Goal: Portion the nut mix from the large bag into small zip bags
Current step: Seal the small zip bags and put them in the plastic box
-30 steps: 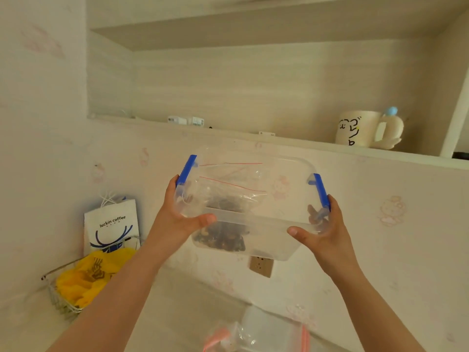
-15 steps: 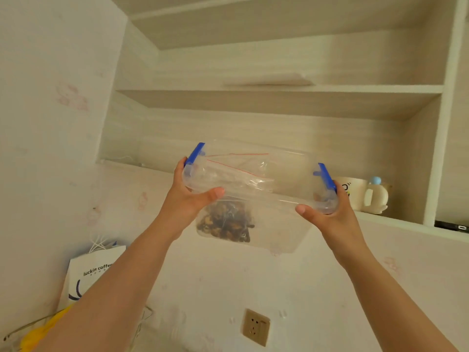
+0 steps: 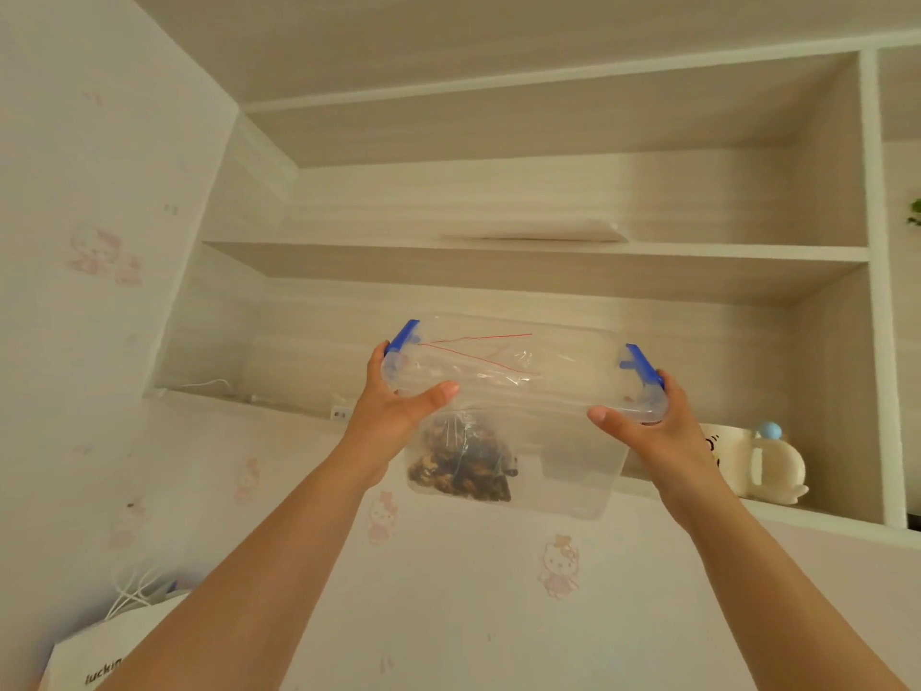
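I hold a clear plastic box [image 3: 563,471] with blue clips up in the air in front of the lower shelf. Inside it lie small zip bags with red seal lines [image 3: 478,356], filled with dark nut mix [image 3: 461,463]. My left hand [image 3: 398,406] grips the box's left end, thumb under the rim. My right hand [image 3: 648,421] grips the right end below the blue clip [image 3: 643,366]. The large bag is out of view.
A wall shelf unit with a lower shelf [image 3: 847,516] and an upper shelf [image 3: 548,249] fills the wall ahead. A cream mug [image 3: 747,461] stands on the lower shelf at right. A white paper coffee bag [image 3: 94,655] sits at lower left. A flat pale object [image 3: 543,234] lies on the upper shelf.
Both hands have raised the box from above the table up to the level of the lower shelf. The view has tilted upward; the table and yellow basket have dropped out of sight.
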